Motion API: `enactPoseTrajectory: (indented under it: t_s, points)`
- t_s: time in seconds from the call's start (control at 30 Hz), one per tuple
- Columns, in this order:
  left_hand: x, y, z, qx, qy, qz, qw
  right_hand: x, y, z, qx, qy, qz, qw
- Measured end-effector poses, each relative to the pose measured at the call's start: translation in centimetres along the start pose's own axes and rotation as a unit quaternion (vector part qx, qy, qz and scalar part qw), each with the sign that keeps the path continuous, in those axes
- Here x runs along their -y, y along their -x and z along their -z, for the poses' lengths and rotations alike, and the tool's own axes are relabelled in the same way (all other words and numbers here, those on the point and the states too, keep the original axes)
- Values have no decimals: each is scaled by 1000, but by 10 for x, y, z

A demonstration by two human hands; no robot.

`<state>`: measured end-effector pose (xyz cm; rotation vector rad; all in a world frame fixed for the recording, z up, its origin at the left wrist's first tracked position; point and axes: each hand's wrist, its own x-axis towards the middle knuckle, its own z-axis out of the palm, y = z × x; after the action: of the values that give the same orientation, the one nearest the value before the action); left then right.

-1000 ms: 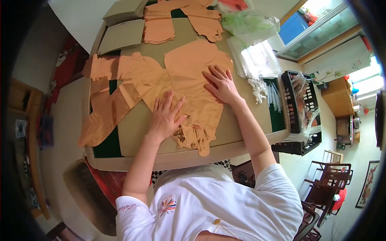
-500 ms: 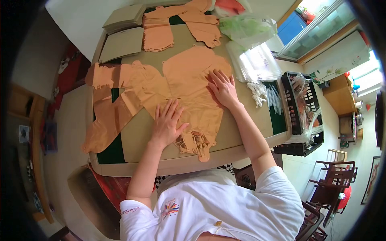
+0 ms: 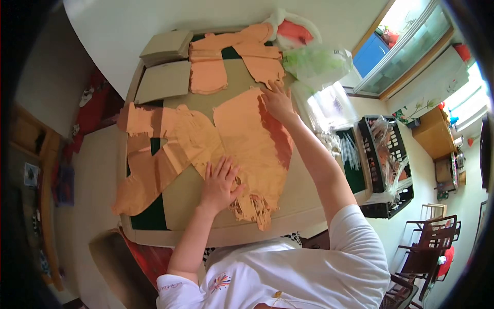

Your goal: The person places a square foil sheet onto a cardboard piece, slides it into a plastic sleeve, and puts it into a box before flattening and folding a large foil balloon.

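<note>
A flat, uninflated rose-gold foil balloon [image 3: 247, 134] lies across the table in front of me, its crumpled near end close to the front edge. My left hand [image 3: 220, 188] rests flat on the balloon's lower left part, fingers outstretched. At its far right corner, my right hand [image 3: 279, 103] reaches over the edge with fingers extended and slightly apart. The balloon's right margin looks darker and uneven beside that hand. More flat foil balloons [image 3: 154, 170] spread out on the left, partly against this one.
Grey cardboard sheets [image 3: 163, 82] and further foil balloons [image 3: 208, 77] lie at the back. A green-and-clear plastic bag [image 3: 319, 67], clear sleeves [image 3: 334, 105] and clear straws [image 3: 350, 152] are on the right. A black crate [image 3: 378, 154] stands beside the table.
My right hand has moved from the balloon's right part to its far corner. A darker right margin now shows. My left hand remains flat on the balloon, and the view has shifted.
</note>
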<state>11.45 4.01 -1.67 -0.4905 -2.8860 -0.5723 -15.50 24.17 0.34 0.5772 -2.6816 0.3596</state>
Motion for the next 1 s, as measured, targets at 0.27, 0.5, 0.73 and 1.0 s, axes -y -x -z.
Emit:
enactPoseTrajectory:
  t_s: [0.27,0.5,0.73,1.0]
  points:
    - [0,-1,-2,-24,28,0,999,-35,-25,-20,43,63,-37,996]
    - [-1,-2,0,-48,59,14,997,24,67,11,43,-122,108,986]
    - [5,-12,-6,-55,30,4,998,32,76,2,54,-102,143,983]
    - [4,-14,1,-47,34,-7,998,28,72,2,95,-104,107,984]
